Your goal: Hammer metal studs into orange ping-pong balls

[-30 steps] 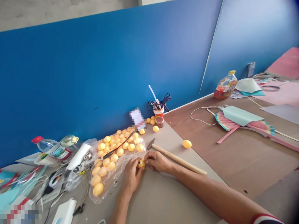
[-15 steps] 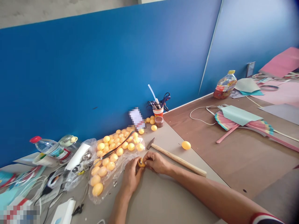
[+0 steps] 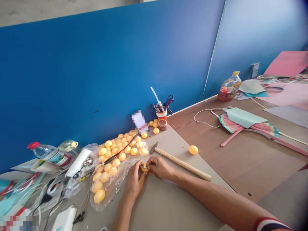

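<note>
Between the finger and thumb of my left hand (image 3: 136, 180) is a small orange plastic ball (image 3: 144, 167). A dark, shiny spot shows on the side facing me; I cannot tell whether it is a hole or an inset part. My right hand (image 3: 157, 167) has its fingertips pinched together against the ball's right side, and whatever they grip is hidden. Just beyond my right hand lies a hammer (image 3: 184, 163) with a wooden handle. A clear plastic bag (image 3: 113, 184) of several similar orange balls sits to the left of my hands.
A loose orange ball (image 3: 193, 149) lies right of the hammer. Behind are a paper cup (image 3: 161, 114) of tools and a small lidded tub (image 3: 162, 125). Bottles (image 3: 51, 154) and cables crowd the left; a pink paper craft (image 3: 247, 120) lies right, before a blue partition (image 3: 108, 70).
The view has shifted slightly. The loose orange ball has rolled a little to the right, toward the brown tabletop. Both hands keep nearly the same hold at the small ball.
</note>
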Available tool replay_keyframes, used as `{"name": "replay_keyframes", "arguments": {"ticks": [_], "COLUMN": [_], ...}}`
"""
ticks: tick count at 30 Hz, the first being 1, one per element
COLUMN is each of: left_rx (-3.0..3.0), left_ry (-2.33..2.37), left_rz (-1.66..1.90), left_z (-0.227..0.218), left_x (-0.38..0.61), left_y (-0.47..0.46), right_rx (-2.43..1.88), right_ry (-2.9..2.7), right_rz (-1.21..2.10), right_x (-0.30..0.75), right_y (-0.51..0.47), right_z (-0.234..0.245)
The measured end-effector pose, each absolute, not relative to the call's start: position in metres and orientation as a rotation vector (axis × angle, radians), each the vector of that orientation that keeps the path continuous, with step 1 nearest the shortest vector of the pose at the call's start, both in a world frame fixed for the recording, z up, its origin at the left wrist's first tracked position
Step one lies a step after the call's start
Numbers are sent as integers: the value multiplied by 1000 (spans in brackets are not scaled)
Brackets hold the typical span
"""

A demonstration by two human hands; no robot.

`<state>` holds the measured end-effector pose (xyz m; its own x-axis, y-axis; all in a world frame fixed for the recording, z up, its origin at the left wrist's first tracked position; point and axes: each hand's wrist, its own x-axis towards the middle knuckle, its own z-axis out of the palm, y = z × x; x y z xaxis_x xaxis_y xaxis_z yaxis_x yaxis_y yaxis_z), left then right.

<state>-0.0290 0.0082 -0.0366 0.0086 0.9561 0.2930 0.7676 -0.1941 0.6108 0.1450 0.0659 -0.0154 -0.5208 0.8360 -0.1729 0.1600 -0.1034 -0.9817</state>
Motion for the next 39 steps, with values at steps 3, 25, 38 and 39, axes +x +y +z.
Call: {"name": "replay_keyframes", "arguments": {"ticks": [3, 25, 38, 39], "left_rx": [2012, 1929, 1861, 1865], "left_ry": [1783, 1756, 1784, 1783], "left_rz": [971, 987, 1094, 1099], "left_z": [-35, -36, -29, -30], "left_x": [-28, -29, -26, -27], "left_y": [8, 8, 9, 9], "right_rx": [-1089, -903, -749, -764], "right_ry": [-1662, -1224, -1056, -1085], "right_rz": [1684, 1935, 2071, 2062], "right_x": [145, 156, 158, 159], "right_y": [67, 80, 87, 85], "right_z": [-14, -12, -18, -16]}}
